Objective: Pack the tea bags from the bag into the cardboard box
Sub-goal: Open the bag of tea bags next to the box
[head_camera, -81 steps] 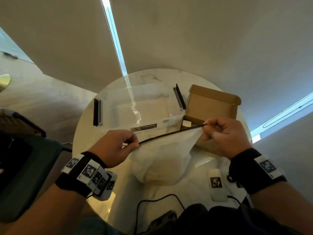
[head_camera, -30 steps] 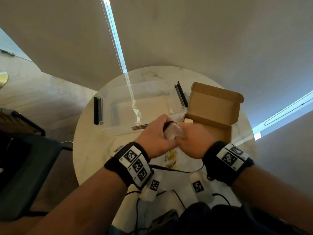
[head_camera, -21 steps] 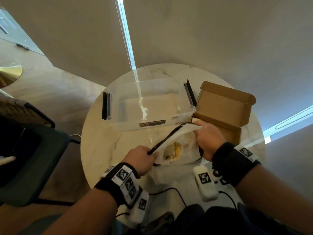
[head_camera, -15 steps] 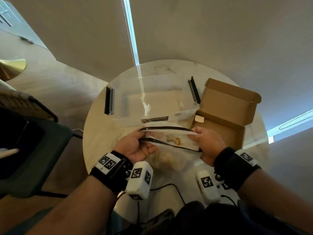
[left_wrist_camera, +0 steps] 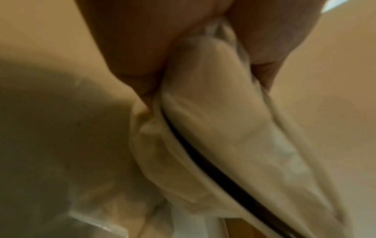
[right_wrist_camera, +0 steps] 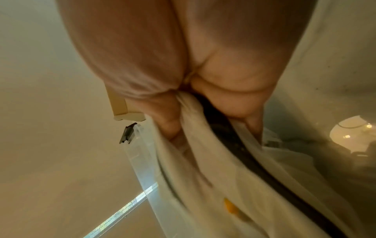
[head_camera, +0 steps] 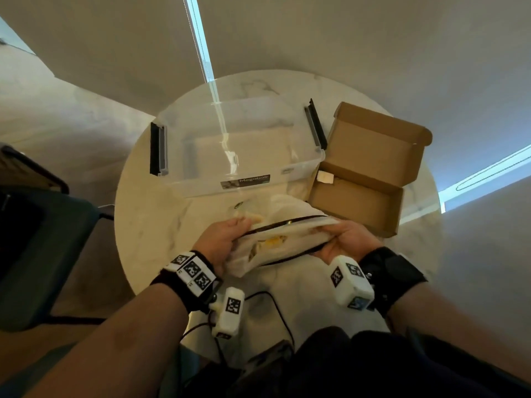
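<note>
Since half a second earlier, both hands had drawn back toward the body and lower over the table (head_camera: 161,225), and the bag (head_camera: 275,242) had tipped so its black-edged mouth faced up and toward the wearer. The left hand (head_camera: 221,242) pinched the bag's left end, thumb and fingers pressed together on the folded plastic; the left wrist view showed the film (left_wrist_camera: 203,96) squeezed between them. The right hand (head_camera: 344,242) gripped the right end, fingers curled under and thumb on top, with the black rim (right_wrist_camera: 230,136) running out from between them.

Between the two grips the mouth gaped in a narrow slit. Through the cloudy white plastic a few tea bags (head_camera: 273,242) showed as pale shapes with a yellow patch; their number could not be told. Below the grips bare marble and a black cable (head_camera: 275,305) lay near the table's near edge.

Just beyond the right grip stood the box (head_camera: 356,202), lid flapped back, its near wall close to the fingers, one small pale item (head_camera: 325,177) in its far left corner. Beyond the left grip open tabletop ran to a clear bin (head_camera: 238,147) with black handles, touching the box's left side.
</note>
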Tool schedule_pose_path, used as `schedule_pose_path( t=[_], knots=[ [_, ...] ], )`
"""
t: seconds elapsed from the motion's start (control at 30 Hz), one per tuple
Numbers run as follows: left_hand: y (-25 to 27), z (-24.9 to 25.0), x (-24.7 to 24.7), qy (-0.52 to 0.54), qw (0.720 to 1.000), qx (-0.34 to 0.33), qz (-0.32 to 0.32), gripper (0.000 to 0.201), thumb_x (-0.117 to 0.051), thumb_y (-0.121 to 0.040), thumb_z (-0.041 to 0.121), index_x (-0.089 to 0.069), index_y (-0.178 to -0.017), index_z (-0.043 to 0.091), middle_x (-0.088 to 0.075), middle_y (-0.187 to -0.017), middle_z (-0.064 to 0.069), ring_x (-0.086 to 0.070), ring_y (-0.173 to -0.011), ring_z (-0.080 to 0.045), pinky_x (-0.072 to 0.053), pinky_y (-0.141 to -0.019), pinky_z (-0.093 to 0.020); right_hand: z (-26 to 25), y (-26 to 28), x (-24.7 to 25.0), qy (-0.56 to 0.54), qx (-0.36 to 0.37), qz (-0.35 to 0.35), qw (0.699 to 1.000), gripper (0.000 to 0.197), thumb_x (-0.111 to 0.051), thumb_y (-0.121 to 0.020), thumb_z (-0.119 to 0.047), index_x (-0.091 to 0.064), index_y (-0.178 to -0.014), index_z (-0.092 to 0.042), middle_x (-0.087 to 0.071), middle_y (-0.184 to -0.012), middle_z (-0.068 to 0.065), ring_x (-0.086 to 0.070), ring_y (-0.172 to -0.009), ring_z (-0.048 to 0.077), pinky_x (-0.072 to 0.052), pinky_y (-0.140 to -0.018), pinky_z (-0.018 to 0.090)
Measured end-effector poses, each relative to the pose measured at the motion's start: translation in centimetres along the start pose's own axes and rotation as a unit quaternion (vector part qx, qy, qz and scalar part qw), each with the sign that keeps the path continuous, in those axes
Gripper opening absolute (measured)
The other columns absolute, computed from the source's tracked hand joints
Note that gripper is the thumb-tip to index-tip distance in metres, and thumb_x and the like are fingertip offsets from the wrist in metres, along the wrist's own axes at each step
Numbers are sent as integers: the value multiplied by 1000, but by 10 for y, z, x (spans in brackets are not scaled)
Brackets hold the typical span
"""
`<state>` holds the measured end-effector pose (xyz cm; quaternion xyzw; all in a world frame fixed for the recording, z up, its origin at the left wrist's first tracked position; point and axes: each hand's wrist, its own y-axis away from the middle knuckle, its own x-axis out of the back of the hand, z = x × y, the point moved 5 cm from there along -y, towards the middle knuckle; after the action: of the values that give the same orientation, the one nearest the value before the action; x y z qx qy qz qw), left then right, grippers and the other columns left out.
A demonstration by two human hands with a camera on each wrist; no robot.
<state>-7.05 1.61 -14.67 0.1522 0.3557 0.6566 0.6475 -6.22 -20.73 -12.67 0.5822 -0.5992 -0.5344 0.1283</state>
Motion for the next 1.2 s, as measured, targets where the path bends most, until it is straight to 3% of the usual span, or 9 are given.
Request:
schedule_pose_path(
  t=[0.13,0.27,0.37,0.57,0.67,0.77,0.87,1.0,1.2],
  knots=[
    [-1,13,3,-208,974,-87,-17,49,-93,-44,33,-60,-74,12,-67,-67,-4,-65,-61,-17,-56,-56,-31,10,-3,-3,18,-12,8,1000,50,-35,-84,-5,-61,-126,-1,-67,-121,27,-60,-116,45,-45,-101,60],
    [-12,14,9,-106,984,-74,123,15,-76,-78,25,-70,-75,12,-71,-83,-15,-68,-79,-32,-58,-80,-57,18,-8,-5,194,-18,60,979,39,-57,-83,-14,-64,-120,-4,-72,-106,20,-67,-86,35,-54,-74,42],
    [-13,4,-1,0,997,0,75,16,-62,-91,18,-77,-93,14,-75,-99,-16,-72,-91,-33,-58,-87,-50,15,-15,5,340,35,162,926,26,-77,-83,-29,-72,-95,-6,-73,-99,20,-68,-84,38,-56,-71,45],
    [-4,-9,-9,162,983,82,-26,32,-43,-94,11,-65,-109,-6,-67,-104,-26,-68,-96,-37,-52,-95,-52,21,-11,-1,125,-27,78,989,28,-46,-101,-11,-65,-118,1,-74,-103,23,-75,-78,34,-60,-55,41],
    [-3,-17,-7,165,980,107,-41,46,-51,-85,21,-64,-122,-2,-66,-118,-28,-63,-113,-43,-44,-105,-56,20,-11,-6,22,-32,9,999,43,-31,-103,-13,-72,-102,2,-75,-95,22,-75,-74,34,-61,-54,42],
    [-7,-18,0,98,992,79,-7,30,-54,-91,19,-66,-112,3,-70,-82,-21,-69,-70,-31,-61,-66,-40,21,-13,-7,-5,-20,-2,1000,44,-29,-100,-14,-67,-112,3,-72,-106,25,-74,-88,36,-63,-67,45],
    [-17,-20,14,-34,992,29,115,10,-59,-95,23,-55,-95,14,-43,-53,-4,-35,-31,-13,-28,-33,-16,32,-23,-3,2,-24,3,1000,47,-32,-97,-14,-57,-134,2,-58,-135,28,-59,-122,42,-51,-100,53],
    [-22,-18,12,-83,986,-25,142,43,-69,-84,38,-53,-123,32,-65,-93,-7,-61,-62,-16,-56,-61,-31,37,-33,-8,10,-18,-12,1000,46,-30,-100,-18,-59,-135,-4,-61,-134,25,-56,-126,43,-44,-107,55],
    [-40,-24,16,8,988,99,115,67,-73,-65,63,-75,-110,13,-73,-113,-16,-70,-101,-39,-51,-96,-58,37,-46,-16,68,-39,-12,997,43,-38,-101,-31,-64,-131,-15,-65,-130,19,-60,-121,43,-42,-107,62]
  ],
)
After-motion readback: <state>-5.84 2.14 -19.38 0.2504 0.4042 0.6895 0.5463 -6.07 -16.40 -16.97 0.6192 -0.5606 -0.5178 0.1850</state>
